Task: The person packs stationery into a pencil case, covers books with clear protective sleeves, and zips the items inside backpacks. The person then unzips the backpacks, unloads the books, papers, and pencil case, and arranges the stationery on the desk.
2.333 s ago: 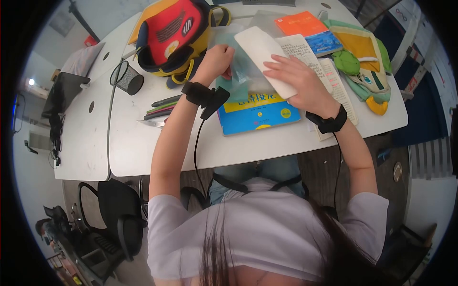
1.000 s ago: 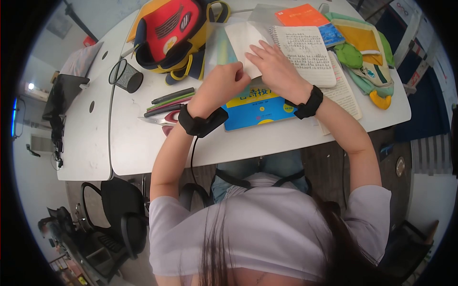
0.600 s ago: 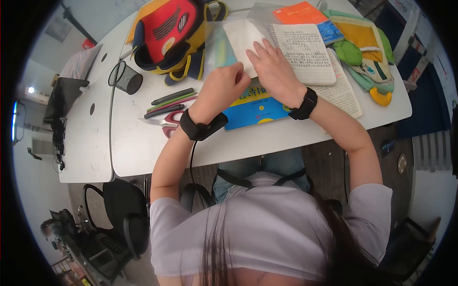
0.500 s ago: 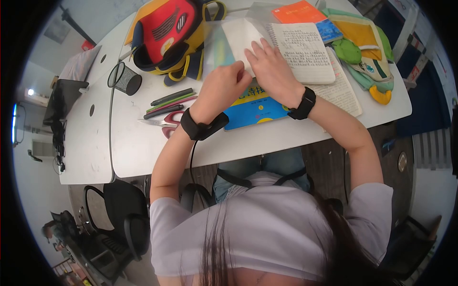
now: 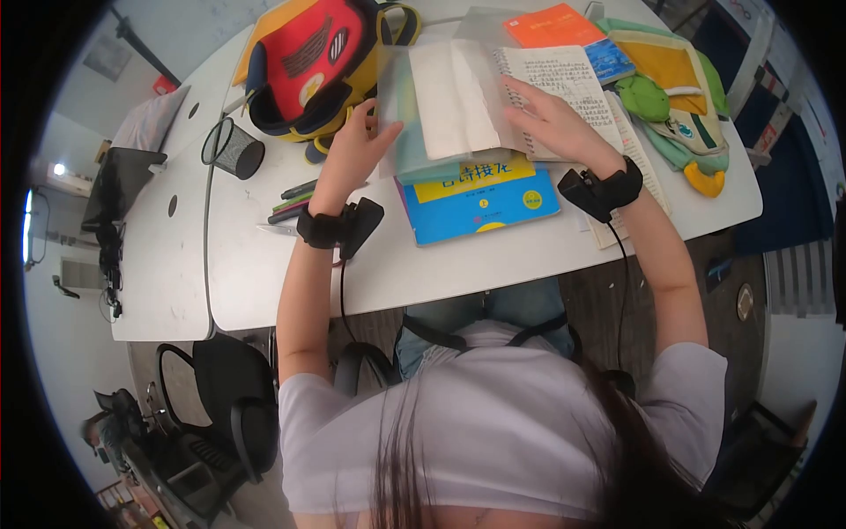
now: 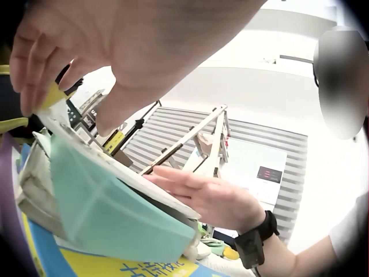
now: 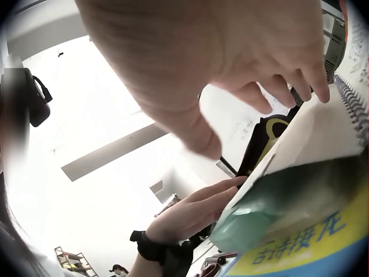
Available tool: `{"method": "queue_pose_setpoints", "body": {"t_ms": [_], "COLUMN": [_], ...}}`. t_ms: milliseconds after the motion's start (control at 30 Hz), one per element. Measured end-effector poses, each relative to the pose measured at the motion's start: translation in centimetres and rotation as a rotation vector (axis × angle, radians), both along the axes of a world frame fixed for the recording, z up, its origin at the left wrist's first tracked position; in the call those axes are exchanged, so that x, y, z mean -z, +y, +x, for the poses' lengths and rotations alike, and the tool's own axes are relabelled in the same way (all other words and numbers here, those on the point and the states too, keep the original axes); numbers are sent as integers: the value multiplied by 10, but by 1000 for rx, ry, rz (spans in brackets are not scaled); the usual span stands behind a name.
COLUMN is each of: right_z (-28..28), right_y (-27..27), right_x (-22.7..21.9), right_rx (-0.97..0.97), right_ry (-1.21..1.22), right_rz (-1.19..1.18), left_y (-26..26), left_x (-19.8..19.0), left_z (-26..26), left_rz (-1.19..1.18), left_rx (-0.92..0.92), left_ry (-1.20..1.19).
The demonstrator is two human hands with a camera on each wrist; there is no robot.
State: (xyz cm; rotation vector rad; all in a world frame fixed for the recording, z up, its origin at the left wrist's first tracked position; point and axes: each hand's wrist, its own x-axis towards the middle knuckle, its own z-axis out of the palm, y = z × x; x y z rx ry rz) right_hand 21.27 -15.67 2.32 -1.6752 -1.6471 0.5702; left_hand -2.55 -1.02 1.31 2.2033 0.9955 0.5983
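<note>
An open spiral notebook (image 5: 564,97) lies with handwriting on its right page; its white left page (image 5: 445,97) sits with a clear plastic cover and a teal sheet (image 6: 109,202). Beneath is a blue and yellow book (image 5: 485,207). My left hand (image 5: 354,154) is at the left edge of the cover, thumb and fingers spread, gripping nothing that shows. My right hand (image 5: 560,128) lies over the notebook's spiral, fingers extended; the right wrist view shows its fingertips close to the white page (image 7: 317,127).
Left: a red and yellow backpack (image 5: 308,62), mesh pen cup (image 5: 238,154), pens (image 5: 295,198) and scissors (image 5: 278,229). Right: an orange book (image 5: 551,26), a blue book (image 5: 608,60), a written booklet (image 5: 648,185) and a green and yellow bag (image 5: 674,97).
My hands have moved apart, the left one leftward and the right one rightward. The left fingers have spread, and the white page and blue book are less covered.
</note>
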Motion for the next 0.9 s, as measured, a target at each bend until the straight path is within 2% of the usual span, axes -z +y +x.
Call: {"method": "queue_pose_setpoints", "body": {"t_ms": [33, 133, 200, 233, 300, 367, 433, 467, 500, 567, 633, 733, 900], "right_z": [4, 8, 6, 3, -4, -6, -3, -2, -2, -1, -1, -4, 4], "right_y": [2, 5, 4, 3, 1, 0, 2, 2, 1, -2, -5, -6, -3], "right_x": [8, 27, 27, 25, 15, 14, 19, 18, 18, 17, 14, 11, 17], "right_rx": [107, 96, 87, 76, 84, 91, 22, 26, -13, -50, 6, 16, -34], "right_ry": [97, 13, 21, 29, 86, 143, 183, 180, 141, 99, 58, 116, 333], "right_rz": [-14, 99, 101, 105, 53, 1, 31, 33, 92, 150, 66, 52, 24], "left_y": [1, -2, -18, -20, -21, -26, -31, -35, -32, -23, -20, -14, -10], "left_x": [-1, -8, -21, -20, -20, -20, -19, -29, -34, -41, -44, -49, -45], "left_z": [1, 6, 17, 21, 32, 45, 51, 54, 54, 52, 52, 50, 67], "left_rz": [5, -98, -457, -459, -740, -760, -320, -642, -644, -982, -969, -981, -1007], "left_rx": [2, 31, 32, 34, 230, 176, 340, 285, 290, 297, 280, 211, 414], "left_ry": [-1, -137, -524, -523, -674, -701, -605, -763, -762, -870, -874, -736, -623]}}
